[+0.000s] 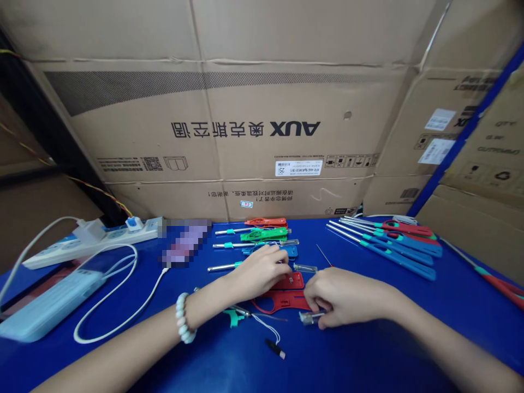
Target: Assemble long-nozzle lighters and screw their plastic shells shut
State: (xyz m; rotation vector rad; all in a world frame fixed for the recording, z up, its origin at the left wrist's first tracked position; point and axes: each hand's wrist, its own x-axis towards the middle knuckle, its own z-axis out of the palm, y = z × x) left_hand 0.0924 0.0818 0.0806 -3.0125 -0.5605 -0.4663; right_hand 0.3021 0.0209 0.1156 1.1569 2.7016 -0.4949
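Note:
On the blue table my left hand rests palm down on a red plastic lighter shell, fingers curled over its upper part. My right hand pinches a small clear and metal part at the shell's right end. A teal clip with a thin white wire and a small black tip lie just in front of my left wrist. A thin metal needle lies beyond my right hand.
A row of red, green and blue long-nosed lighters lies behind my left hand; several more lie at the right. A white power strip, a pale blue power bank with white cable, and cardboard boxes stand behind.

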